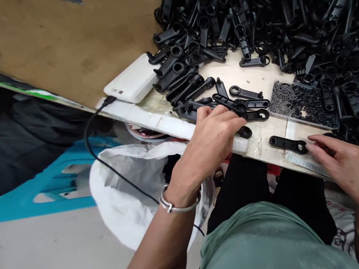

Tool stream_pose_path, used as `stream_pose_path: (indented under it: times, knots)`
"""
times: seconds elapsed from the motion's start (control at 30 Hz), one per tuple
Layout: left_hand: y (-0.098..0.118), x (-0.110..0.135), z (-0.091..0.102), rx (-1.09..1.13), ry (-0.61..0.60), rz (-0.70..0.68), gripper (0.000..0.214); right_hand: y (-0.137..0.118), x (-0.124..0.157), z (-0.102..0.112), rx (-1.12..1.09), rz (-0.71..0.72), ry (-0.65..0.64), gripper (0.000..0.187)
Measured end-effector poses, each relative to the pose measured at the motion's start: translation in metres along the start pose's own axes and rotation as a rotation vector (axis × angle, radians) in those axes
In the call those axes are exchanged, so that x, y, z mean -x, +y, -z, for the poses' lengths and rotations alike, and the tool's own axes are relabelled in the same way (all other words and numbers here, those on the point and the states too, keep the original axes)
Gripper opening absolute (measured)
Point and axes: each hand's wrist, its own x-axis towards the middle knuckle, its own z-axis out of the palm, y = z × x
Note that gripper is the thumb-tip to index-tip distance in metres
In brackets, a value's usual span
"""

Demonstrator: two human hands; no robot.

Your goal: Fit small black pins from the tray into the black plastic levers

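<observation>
My left hand (217,133) is closed, with its curled fingers down among a small group of black plastic arms (254,115) at the bench edge. Its palm side is hidden, so what it grips does not show. Just beyond my right hand (345,161) a single black plastic arm (286,143) lies flat, its open-ring end towards me. The thumb and forefinger pinch at that ring end, and the other fingers curl inward. A clear shallow tray of small dark screws or pins (298,103) sits behind this arm.
A large heap of black plastic arms (269,14) covers the back and right of the bench. A white power bank (136,79) with a black cable (90,145) stands at the left edge. An open white bag (124,194) hangs below the edge, under my left forearm.
</observation>
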Motion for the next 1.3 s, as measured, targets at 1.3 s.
stream_pose_path:
  times: [1.3]
  knots:
    - [0.048,0.012,-0.01,0.39,0.202,0.261,0.018,-0.057,-0.06,-0.026,-0.104,0.341,-0.114,0.033]
